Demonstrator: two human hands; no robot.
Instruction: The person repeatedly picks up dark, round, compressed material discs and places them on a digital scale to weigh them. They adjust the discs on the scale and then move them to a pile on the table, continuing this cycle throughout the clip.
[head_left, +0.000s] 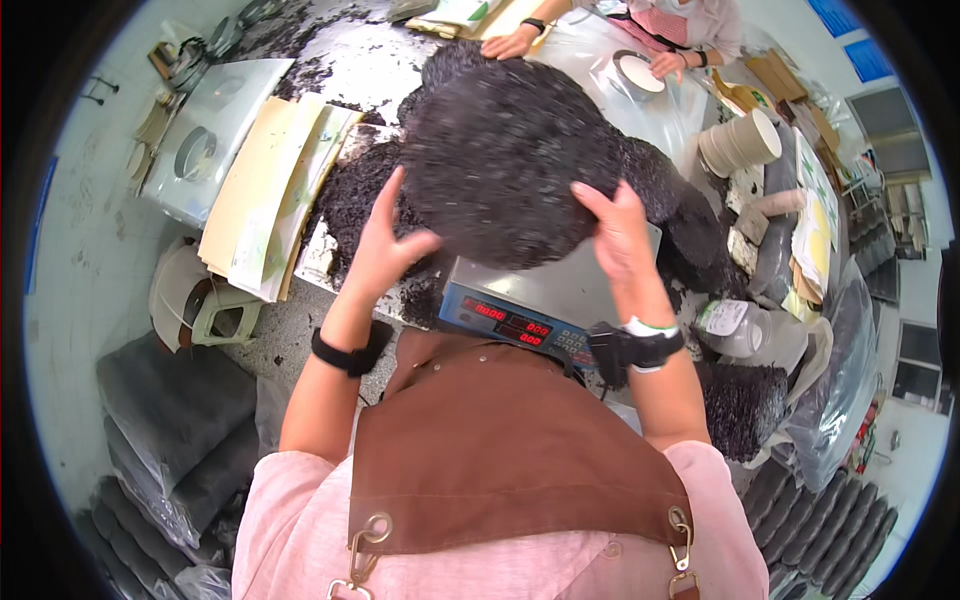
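A round, black cake of pressed dried shreds (510, 165), blurred by motion, is raised above the metal pan of a blue digital scale (487, 285). My right hand (621, 229) grips its right edge, thumb on top and fingers partly hidden. At the lower left rim is my left hand (390, 244), thumb and forefinger spread; whether it bears any weight I cannot tell. Under and beyond the raised cake lie more dark cakes (690, 225). Loose dark shreds (360, 195) cover the table left of it.
Across the table, a co-worker's hand (510, 43) touches a dark cake, the other (669, 64) a white round mould (639, 73). Paper sheets (262, 195) lie left. Right stand a cardboard roll (739, 142), a plastic jar (731, 328) and a black brush (742, 409).
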